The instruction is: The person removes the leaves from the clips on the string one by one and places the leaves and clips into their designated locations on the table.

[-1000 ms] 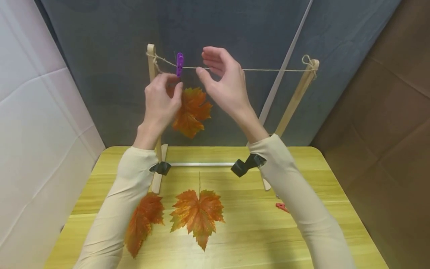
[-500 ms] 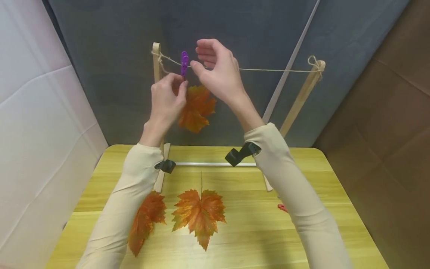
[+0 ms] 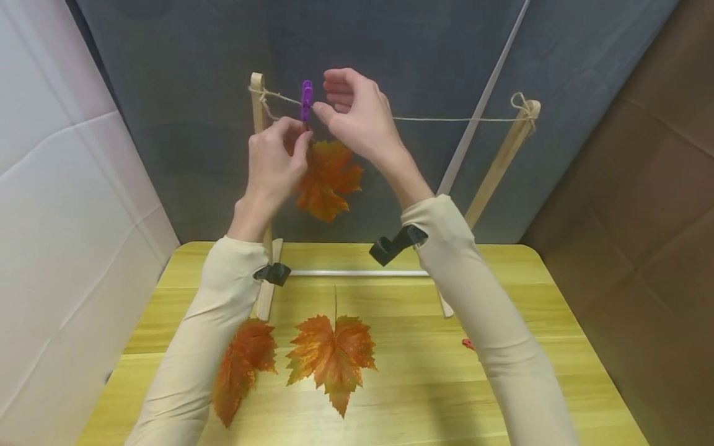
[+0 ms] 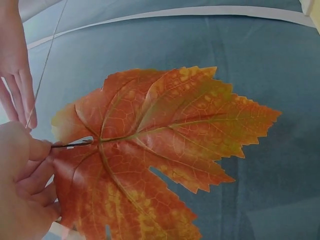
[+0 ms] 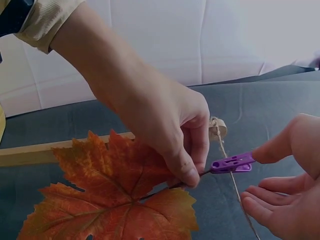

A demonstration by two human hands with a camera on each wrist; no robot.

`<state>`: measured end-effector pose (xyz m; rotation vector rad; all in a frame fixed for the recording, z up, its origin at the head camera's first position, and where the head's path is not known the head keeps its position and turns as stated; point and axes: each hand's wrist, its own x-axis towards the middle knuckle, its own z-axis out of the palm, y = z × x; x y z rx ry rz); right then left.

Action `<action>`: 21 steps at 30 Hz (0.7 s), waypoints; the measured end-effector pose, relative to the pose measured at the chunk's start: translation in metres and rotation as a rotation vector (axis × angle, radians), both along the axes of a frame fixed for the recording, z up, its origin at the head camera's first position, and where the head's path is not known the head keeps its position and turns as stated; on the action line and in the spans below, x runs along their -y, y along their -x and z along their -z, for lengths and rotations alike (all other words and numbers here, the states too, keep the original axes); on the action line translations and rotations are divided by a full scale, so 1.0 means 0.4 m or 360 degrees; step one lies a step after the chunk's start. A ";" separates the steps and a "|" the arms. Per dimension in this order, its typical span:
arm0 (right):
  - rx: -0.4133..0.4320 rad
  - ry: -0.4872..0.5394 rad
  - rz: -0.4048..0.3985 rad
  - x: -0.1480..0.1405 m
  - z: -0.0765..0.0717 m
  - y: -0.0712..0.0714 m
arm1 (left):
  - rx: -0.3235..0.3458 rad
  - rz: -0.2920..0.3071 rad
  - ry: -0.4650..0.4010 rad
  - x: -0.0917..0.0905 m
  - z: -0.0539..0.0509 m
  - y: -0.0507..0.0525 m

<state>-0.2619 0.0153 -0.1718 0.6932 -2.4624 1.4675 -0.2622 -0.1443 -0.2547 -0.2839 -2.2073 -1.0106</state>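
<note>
My left hand [image 3: 273, 161] pinches the dark stem of an orange artificial maple leaf [image 3: 330, 179], which hangs below the twine. In the right wrist view, a purple clothespin [image 5: 232, 163] sits across the twine [image 5: 236, 192], and the stem [image 5: 205, 173] reaches its jaw end. The thumb of my right hand [image 3: 362, 114] touches the clothespin's handle end. Its other fingers are extended beside the twine, apart from the clothespin. The left wrist view shows the leaf [image 4: 150, 130] broadside, with the clothespin out of sight.
The twine runs between a left wooden post [image 3: 257, 105] and a right wooden post [image 3: 502, 164]. Two more leaves lie on the table: one centre leaf [image 3: 333, 359] and one left leaf [image 3: 242, 365], partly behind the sleeve. A red clothespin [image 3: 467, 343] shows beside the right sleeve.
My right hand has moved left, up to the purple clothespin. My left hand still pinches the stem; the hanging leaf has shifted slightly.
</note>
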 end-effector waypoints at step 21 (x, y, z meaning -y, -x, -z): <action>-0.0095 -0.0011 -0.0027 -0.009 0.014 0.010 | -0.0086 0.0145 0.0101 -0.023 0.004 0.004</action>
